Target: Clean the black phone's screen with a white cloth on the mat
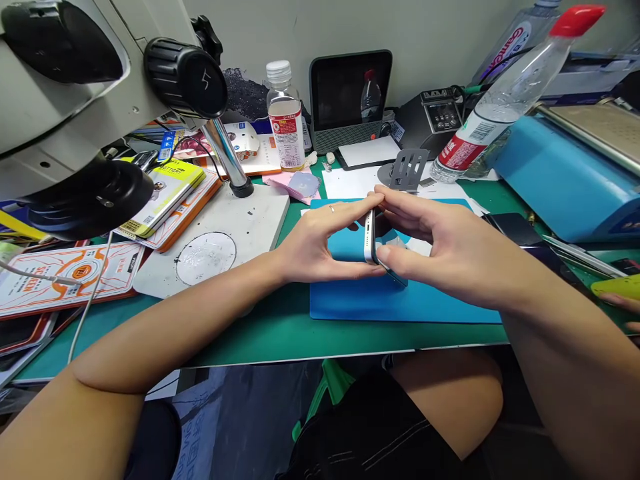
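Observation:
A smartphone (369,237) is held on edge above the blue mat (345,300), its silver bottom edge with port and speaker holes turned toward me. My left hand (320,240) grips it from the left, thumb along the lower side and fingers at the upper side. From the right, my right hand (430,233) closes on the same phone, its thumb pressed near the lower corner and fingers over the top. A thin dark sheet or panel (395,275) shows below the right thumb; whether it belongs to the phone I cannot tell. Clear film-like material (400,241) lies behind the phone.
A microscope (100,100) on a white base (255,220) overhangs the left side. Boxed screens (70,277) are piled there. Behind stand a drink bottle (286,120), a dark display (350,93) and a red-capped spray bottle (490,120). A blue machine (570,173) sits right. Another person's hand (625,307) shows at the right edge.

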Demonstrator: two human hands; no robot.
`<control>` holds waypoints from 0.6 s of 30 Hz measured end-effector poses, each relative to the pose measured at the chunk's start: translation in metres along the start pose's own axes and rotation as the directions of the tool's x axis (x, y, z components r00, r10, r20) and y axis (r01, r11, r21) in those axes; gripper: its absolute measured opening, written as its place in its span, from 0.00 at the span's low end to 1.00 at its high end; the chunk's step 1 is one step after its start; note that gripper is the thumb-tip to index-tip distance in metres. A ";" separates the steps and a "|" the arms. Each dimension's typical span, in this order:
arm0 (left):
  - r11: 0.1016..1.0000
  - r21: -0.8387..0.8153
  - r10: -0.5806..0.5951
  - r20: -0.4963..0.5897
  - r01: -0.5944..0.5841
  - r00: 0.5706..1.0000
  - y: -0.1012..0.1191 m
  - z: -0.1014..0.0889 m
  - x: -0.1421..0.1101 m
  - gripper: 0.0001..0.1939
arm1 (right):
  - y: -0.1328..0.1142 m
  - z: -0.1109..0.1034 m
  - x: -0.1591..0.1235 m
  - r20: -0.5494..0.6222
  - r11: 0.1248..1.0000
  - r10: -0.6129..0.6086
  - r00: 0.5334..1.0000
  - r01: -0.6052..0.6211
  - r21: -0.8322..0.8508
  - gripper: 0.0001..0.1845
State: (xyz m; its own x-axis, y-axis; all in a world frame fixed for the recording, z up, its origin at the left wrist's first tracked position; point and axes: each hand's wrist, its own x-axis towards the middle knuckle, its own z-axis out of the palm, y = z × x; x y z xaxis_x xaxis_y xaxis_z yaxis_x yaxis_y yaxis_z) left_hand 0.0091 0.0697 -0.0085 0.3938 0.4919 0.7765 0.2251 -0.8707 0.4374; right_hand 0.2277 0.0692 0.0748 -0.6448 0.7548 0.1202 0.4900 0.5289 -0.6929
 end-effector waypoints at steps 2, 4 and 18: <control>1.000 0.004 -0.012 0.006 0.012 1.000 0.000 0.000 0.000 0.44 | 0.000 0.000 0.000 0.002 1.000 0.001 1.000 -0.001 0.005 0.25; 1.000 0.001 -0.016 0.008 0.016 1.000 0.000 0.000 0.000 0.45 | 0.000 0.000 0.000 0.004 1.000 0.005 1.000 -0.005 0.015 0.25; 1.000 0.000 -0.017 -0.004 0.017 1.000 0.000 0.001 0.000 0.44 | 0.000 0.000 0.001 0.006 0.998 -0.013 1.000 0.012 0.068 0.32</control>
State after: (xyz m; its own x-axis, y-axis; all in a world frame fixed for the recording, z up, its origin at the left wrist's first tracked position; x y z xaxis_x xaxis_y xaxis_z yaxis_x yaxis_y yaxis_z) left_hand 0.0103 0.0695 -0.0084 0.3861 0.5069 0.7707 0.2317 -0.8620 0.4509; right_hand 0.2277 0.0699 0.0749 -0.6546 0.7456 0.1247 0.4408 0.5105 -0.7383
